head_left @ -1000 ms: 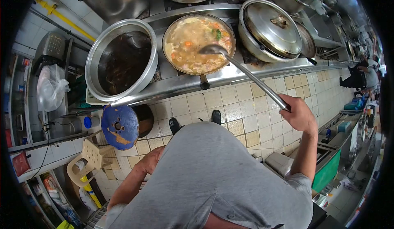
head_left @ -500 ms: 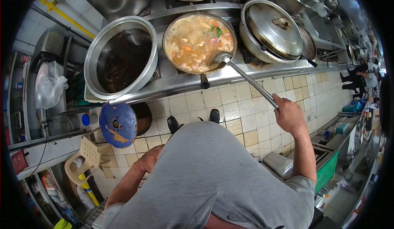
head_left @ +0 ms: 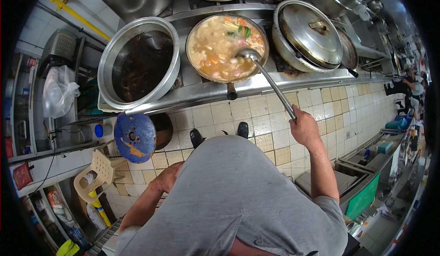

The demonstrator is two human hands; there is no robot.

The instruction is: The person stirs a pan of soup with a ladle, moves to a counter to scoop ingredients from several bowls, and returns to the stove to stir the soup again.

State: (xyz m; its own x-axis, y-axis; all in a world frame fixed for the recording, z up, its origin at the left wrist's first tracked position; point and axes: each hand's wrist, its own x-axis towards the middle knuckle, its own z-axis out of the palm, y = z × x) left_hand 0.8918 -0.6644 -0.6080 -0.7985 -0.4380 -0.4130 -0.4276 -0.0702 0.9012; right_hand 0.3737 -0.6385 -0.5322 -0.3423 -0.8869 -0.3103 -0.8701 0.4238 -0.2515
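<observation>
My right hand is closed around the end of a long metal ladle. The ladle's bowl dips into a wide pan of soupy stew with orange pieces, pale chunks and some green leaves. This pan sits on the stove, its short handle facing me. Down by my waist on the left is my left hand, partly hidden by my grey shirt; its fingers do not show clearly.
Left of the pan stands a big metal pot of dark liquid. A lidded pot is on the right. Below are a blue round-topped stool and a beige plastic chair. People are at the far right.
My right hand has moved left and slightly down with the ladle. The ladle's bowl has shifted up toward the pan's middle, and the stew has been stirred around.
</observation>
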